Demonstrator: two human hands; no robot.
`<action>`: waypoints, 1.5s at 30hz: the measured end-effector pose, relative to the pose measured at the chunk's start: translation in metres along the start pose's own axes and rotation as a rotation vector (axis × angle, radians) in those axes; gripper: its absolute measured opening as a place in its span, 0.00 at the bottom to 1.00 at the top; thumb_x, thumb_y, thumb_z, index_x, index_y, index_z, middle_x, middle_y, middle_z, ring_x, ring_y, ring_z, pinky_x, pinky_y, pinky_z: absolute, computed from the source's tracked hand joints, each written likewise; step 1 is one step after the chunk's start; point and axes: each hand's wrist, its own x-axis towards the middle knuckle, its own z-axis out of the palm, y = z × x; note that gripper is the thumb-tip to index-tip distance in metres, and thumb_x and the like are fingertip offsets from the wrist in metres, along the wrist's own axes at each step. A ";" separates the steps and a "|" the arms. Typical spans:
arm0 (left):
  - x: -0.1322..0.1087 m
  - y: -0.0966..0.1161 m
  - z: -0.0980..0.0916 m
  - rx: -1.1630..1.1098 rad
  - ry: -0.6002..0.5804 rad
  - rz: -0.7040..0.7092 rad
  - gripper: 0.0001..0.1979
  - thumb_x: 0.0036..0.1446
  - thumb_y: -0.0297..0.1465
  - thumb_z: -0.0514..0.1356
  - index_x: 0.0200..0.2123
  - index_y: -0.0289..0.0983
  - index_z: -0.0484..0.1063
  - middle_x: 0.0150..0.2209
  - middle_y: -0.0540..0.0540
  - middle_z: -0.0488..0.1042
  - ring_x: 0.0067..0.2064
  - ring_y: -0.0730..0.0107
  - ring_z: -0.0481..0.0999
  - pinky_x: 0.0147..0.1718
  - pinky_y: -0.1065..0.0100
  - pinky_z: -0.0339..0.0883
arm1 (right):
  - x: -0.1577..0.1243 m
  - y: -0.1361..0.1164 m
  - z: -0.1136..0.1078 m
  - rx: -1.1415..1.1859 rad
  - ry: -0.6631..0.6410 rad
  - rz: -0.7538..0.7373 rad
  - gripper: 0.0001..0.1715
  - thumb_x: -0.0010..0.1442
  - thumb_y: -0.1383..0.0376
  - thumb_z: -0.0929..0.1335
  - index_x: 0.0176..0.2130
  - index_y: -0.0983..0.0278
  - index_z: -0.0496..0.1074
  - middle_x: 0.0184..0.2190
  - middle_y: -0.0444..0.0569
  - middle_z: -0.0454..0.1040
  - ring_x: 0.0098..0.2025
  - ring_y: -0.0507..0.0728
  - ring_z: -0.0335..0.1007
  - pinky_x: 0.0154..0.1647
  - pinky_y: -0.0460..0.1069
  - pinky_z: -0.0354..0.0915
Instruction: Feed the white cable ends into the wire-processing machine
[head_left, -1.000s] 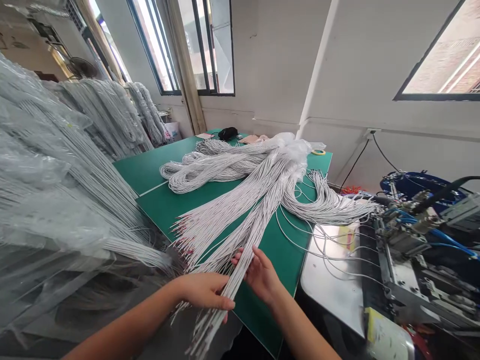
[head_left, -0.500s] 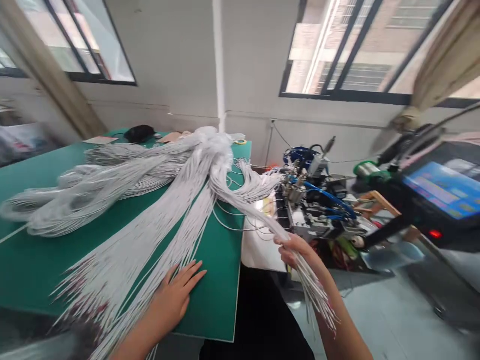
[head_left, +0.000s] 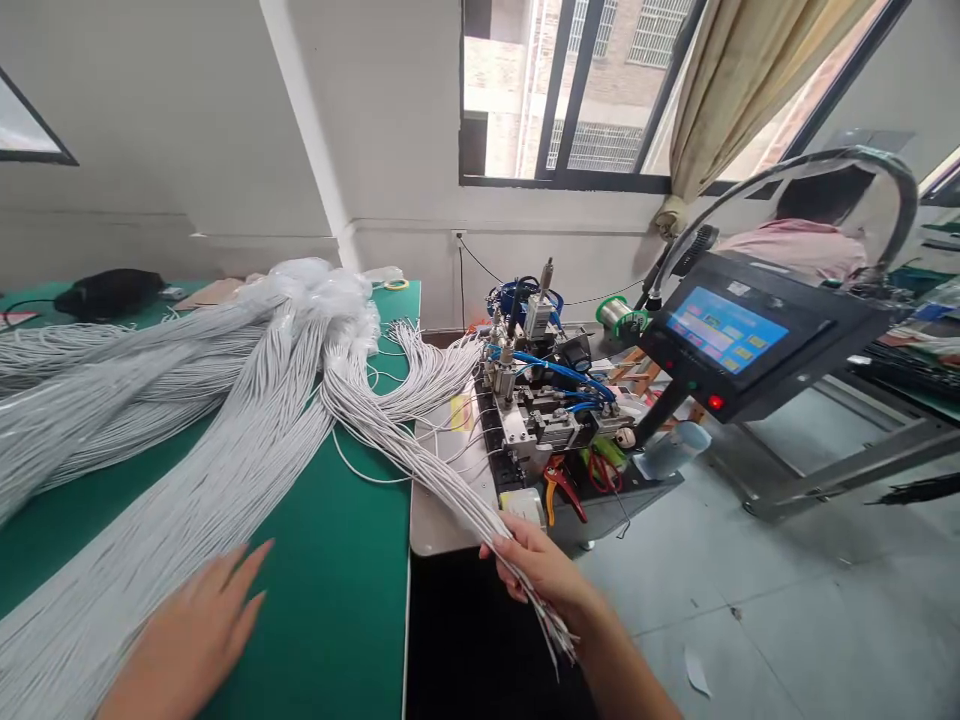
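A bundle of thin white cables [head_left: 442, 478] runs from the heap on the green table out past its right edge. My right hand [head_left: 541, 568] is closed around this bundle near its loose ends, which hang below the fingers. Fingers apart, my left hand [head_left: 191, 635] is over a wide spread of white cables [head_left: 187, 520] at the table's front; whether it touches them I cannot tell. Clear plastic wrap [head_left: 319, 290] gathers the cables at the top of the heap.
Right of the green table [head_left: 330, 590], a bench machine [head_left: 547, 390] with blue tubes stands beside a white board. A control screen [head_left: 727, 330] on an arm rises behind it. Orange-handled pliers [head_left: 562, 490] lie at its front. A person in pink [head_left: 795, 248] is behind the screen.
The view has swung to the right, bringing the machine and screen nearer the middle. My right hand still grips the cable bundle. My left hand stays over the spread cables, fingers apart.
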 end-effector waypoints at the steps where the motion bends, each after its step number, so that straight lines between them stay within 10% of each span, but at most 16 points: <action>1: 0.019 0.031 -0.008 -0.042 0.036 0.106 0.28 0.60 0.36 0.48 0.64 0.41 0.57 0.58 0.39 0.67 0.58 0.51 0.68 0.51 0.53 0.66 | 0.000 0.003 0.004 -0.010 -0.001 -0.001 0.23 0.56 0.48 0.70 0.37 0.64 0.67 0.29 0.41 0.66 0.17 0.42 0.51 0.12 0.39 0.49; 6: 0.095 0.175 -0.011 -0.187 0.104 0.520 0.26 0.61 0.28 0.50 0.63 0.45 0.57 0.64 0.43 0.59 0.64 0.56 0.59 0.64 0.48 0.45 | -0.007 0.010 0.021 -0.133 0.017 -0.043 0.28 0.62 0.43 0.60 0.39 0.64 0.69 0.28 0.43 0.67 0.17 0.45 0.53 0.14 0.42 0.52; 11: 0.131 0.228 0.024 -0.359 0.060 0.700 0.17 0.64 0.29 0.48 0.52 0.42 0.71 0.42 0.43 0.77 0.44 0.63 0.74 0.50 0.59 0.63 | -0.020 0.006 0.010 -0.807 0.187 -0.271 0.22 0.67 0.54 0.59 0.34 0.64 0.72 0.29 0.48 0.73 0.30 0.53 0.65 0.31 0.47 0.58; 23: 0.154 0.252 0.033 -0.486 0.518 0.785 0.16 0.64 0.28 0.47 0.46 0.38 0.73 0.37 0.44 0.76 0.36 0.67 0.74 0.38 0.64 0.64 | -0.009 -0.035 -0.053 -1.166 0.414 -0.243 0.15 0.64 0.57 0.61 0.31 0.62 0.69 0.26 0.44 0.72 0.28 0.53 0.63 0.29 0.47 0.55; 30: 0.151 0.248 0.029 -0.487 0.574 0.827 0.17 0.65 0.28 0.45 0.49 0.37 0.71 0.37 0.46 0.77 0.35 0.71 0.74 0.42 0.62 0.64 | -0.016 -0.041 -0.080 -0.613 0.336 -0.237 0.14 0.56 0.55 0.71 0.35 0.64 0.71 0.27 0.44 0.71 0.28 0.51 0.64 0.29 0.46 0.60; 38: 0.150 0.248 0.026 -0.508 0.600 0.819 0.10 0.66 0.33 0.52 0.43 0.39 0.72 0.23 0.52 0.71 0.26 0.72 0.68 0.26 0.68 0.55 | 0.001 -0.021 -0.073 -0.305 0.630 -0.411 0.19 0.51 0.53 0.73 0.34 0.66 0.76 0.21 0.45 0.71 0.23 0.51 0.63 0.25 0.47 0.61; 45: 0.147 0.253 0.033 -0.498 0.528 0.691 0.13 0.65 0.27 0.48 0.32 0.37 0.70 0.27 0.50 0.72 0.31 0.70 0.70 0.41 0.63 0.57 | 0.016 -0.010 -0.072 -0.268 0.805 -0.483 0.21 0.51 0.51 0.73 0.35 0.66 0.77 0.19 0.44 0.69 0.21 0.50 0.60 0.23 0.45 0.59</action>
